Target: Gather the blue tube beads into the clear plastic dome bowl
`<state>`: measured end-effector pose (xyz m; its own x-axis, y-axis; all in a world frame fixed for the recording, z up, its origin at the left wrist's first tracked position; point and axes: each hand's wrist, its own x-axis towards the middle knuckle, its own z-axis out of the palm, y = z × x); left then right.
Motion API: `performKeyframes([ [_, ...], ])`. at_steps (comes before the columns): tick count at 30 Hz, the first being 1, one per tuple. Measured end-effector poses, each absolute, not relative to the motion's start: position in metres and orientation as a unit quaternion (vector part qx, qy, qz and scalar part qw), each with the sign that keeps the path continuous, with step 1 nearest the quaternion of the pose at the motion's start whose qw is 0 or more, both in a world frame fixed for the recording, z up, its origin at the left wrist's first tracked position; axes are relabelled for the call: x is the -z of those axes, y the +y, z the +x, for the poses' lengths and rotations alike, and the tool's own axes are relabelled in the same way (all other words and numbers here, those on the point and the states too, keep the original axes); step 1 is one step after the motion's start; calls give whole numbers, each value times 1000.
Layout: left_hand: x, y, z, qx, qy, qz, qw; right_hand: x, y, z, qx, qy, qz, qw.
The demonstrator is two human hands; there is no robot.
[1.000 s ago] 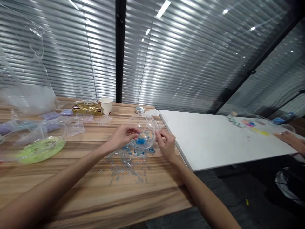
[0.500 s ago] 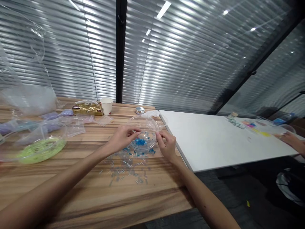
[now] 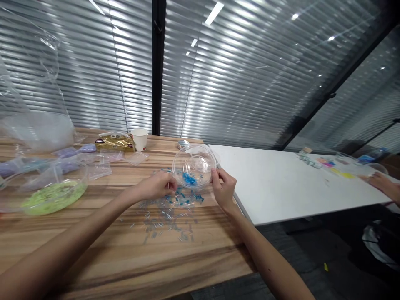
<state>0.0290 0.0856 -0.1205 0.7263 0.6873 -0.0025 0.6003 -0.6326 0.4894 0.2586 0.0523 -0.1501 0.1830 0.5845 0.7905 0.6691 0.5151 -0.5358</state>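
Note:
My right hand pinches the rim of a clear round plastic bowl, tilted toward me above the table. A small heap of blue pieces lies inside the bowl, low on its left side. My left hand is just left of the bowl, fingers curled together and low over the loose pieces; what they hold, if anything, is hidden. Blue tube-like bits are scattered under the bowl. Clear and greyish short tubes spread over the wood nearer to me.
A clear tub with green stuff stands at left. Behind are small plastic bags, a gold packet, a paper cup and a round tin. Another person's hand is over the white table at far right.
My right hand has moved the bowl slightly right and up, tilting it more toward me. My left hand has left the bowl's inside and dropped left to the loose pieces.

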Motion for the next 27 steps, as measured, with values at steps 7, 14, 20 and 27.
performKeyframes([
  [7, 136, 84, 31, -79, 363, 906, 206, 150, 51, 257, 28, -641, -493, 588],
  [14, 139, 85, 33, -78, 352, 911, 201, 148, 51, 257, 28, -644, -490, 587],
  [20, 145, 86, 33, -87, 330, 918, 201, 149, 51, 257, 18, -644, -491, 586],
  [27, 145, 86, 32, -88, 320, 921, 204, 149, 51, 258, 7, -654, -484, 581],
])
